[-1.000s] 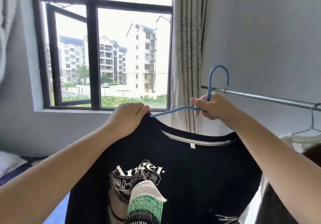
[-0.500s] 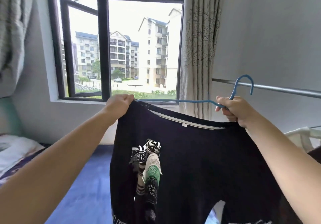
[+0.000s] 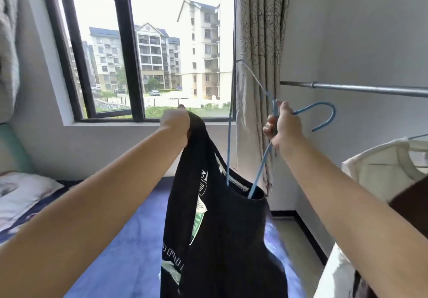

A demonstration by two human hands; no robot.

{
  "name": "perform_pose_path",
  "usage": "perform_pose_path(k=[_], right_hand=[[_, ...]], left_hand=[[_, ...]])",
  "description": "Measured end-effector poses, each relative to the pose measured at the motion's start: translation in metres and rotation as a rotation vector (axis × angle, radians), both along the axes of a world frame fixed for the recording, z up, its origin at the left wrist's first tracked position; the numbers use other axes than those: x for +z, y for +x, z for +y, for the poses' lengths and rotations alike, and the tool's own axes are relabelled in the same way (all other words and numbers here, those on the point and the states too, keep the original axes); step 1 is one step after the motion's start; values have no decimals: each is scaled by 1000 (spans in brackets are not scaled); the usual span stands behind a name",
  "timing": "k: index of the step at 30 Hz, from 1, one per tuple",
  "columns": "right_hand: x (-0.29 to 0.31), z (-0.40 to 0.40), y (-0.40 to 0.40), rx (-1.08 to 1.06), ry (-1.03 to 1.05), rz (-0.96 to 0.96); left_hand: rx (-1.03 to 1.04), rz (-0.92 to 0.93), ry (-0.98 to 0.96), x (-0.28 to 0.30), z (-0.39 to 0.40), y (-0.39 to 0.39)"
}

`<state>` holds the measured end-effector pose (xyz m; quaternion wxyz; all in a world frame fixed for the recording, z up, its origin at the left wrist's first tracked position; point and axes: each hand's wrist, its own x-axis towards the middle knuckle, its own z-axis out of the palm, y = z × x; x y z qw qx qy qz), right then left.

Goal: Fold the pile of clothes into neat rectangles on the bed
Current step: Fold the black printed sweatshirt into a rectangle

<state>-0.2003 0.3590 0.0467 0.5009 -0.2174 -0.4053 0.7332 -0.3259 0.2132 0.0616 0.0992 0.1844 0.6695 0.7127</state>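
Note:
A black printed T-shirt (image 3: 222, 240) hangs in front of me over the bed (image 3: 120, 251). My left hand (image 3: 176, 125) grips one shoulder of it, raised at window-sill height. My right hand (image 3: 283, 127) grips the neck of a blue wire hanger (image 3: 324, 112), which is tipped on end. One hanger arm still dips into the shirt's neck opening, the other points up by the curtain. The shirt's print is bunched and partly hidden in folds.
A metal clothes rail (image 3: 356, 87) runs along the right wall, with a white garment (image 3: 379, 170) hanging on it. A pillow (image 3: 23, 189) lies at the bed's left. Window (image 3: 150, 50) and curtain (image 3: 259, 43) stand behind the hands.
The hanger has swung from level to upright and come mostly out of the shirt's neck. The shirt has dropped off my right side and now hangs from my left hand alone.

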Motion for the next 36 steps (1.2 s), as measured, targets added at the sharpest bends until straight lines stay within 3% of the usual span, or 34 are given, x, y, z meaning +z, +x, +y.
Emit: perform_pose_path(k=[2,4,8,10,14,16,21,24,27,29,32,36], right_hand=[[12,-9,-4,-47,-78,164],[17,-8,-4,-103,-154,318],[7,18,-10,-349,-100,335],[-10,40,-14,-483,45,116],[-56,58,-19,-635,455,-605],[-80,50,-16,-520,623,-834],[-162,29,-24,-132,700,-1219],[-220,12,-30,48,730,-1450],[-260,-4,-31,445,721,-1709],[-269,-12,-34,651,715,-1708],[-255,-29,-55,844,744,-1468],[-206,-64,-99,818,854,-1058]], left_hand=[[123,74,25,4,-1,3],[326,261,26,2,-8,-5],[532,571,-2,-4,-29,-25],[504,589,-19,-5,-37,-34],[453,417,-41,-22,-49,-52],[379,294,-30,-35,-54,-62],[102,-181,80,-64,-70,-82],[2,-243,94,-82,-83,-75],[-48,-250,87,-92,-96,-74],[-67,-254,86,-93,-102,-77],[-114,-233,104,-85,-108,-72],[-135,-162,164,-52,-116,-62]])
